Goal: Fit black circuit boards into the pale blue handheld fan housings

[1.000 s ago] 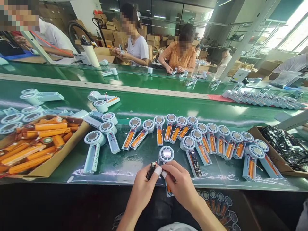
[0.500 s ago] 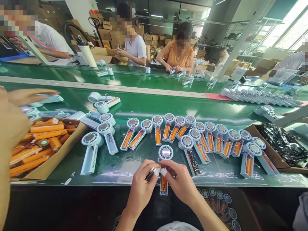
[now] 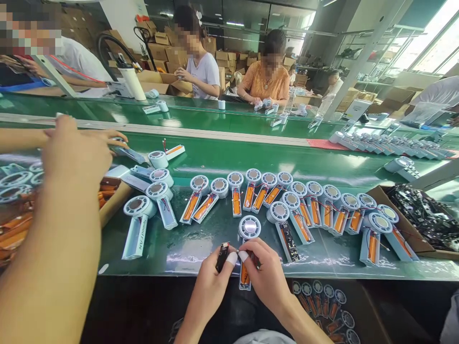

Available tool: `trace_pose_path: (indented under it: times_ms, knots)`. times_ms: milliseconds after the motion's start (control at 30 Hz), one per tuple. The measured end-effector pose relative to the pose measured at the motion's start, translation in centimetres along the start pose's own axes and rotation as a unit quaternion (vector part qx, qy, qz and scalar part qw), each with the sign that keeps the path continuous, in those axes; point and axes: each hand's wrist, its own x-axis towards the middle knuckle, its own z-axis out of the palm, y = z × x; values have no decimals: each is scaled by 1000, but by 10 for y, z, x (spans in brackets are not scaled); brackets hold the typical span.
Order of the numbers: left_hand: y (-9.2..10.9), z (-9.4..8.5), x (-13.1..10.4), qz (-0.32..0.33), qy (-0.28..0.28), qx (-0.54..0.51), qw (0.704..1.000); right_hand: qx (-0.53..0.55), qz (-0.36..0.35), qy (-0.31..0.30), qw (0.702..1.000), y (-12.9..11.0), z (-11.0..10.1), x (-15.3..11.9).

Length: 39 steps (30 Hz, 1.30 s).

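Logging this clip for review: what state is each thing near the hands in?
Left hand: closed on a circuit board.
Right hand: pinching; contents unclear.
Circuit board: held, tilted.
Nearest fan: handle open, orange battery inside.
Fan right of it: black board along its handle.
Lettered fan: handle open, no battery visible.
Battery box: open, partly behind another person's arm.
Circuit-board box: open, heaped.

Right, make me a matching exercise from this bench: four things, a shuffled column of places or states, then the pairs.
1. Left hand
2. Carton of black parts
3. Pinkish-red mat
4. Frontmost fan

A. Under a row of fans
B. Holding a black circuit board
C. Orange cell in its handle
D. Far right, brown, open-topped

Pairs: 1-B, 2-D, 3-A, 4-C
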Motion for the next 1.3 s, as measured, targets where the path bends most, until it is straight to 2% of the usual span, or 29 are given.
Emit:
trace_pose_path:
  times_ms: [100,167,333,567,767,867,1100,1300]
  knots:
    - [-1,-3,-5,-64,-34,-39,997,-44,-42,-18,998,4,-1,0]
    - [-3,-3,-7,-74,-50,-41,995,-74,-70,-33,994,7,-3,0]
    - [-6,-1,-6,-21,-57,32,998,-139,-103,-73,982,8,-8,2]
    - [-6,0,-2,42,-46,147,987,-180,-120,-84,973,7,-11,2]
    - [-4,-1,-3,75,-47,215,973,-230,-160,-96,955,5,-12,3]
    - [-1,-3,-4,110,-50,241,963,-215,-148,-97,961,4,-13,4]
    - [3,-14,-1,150,-96,254,951,-82,-88,-93,988,7,-18,9]
    - [-4,-18,5,177,-135,255,941,-53,-83,-149,984,8,-29,13]
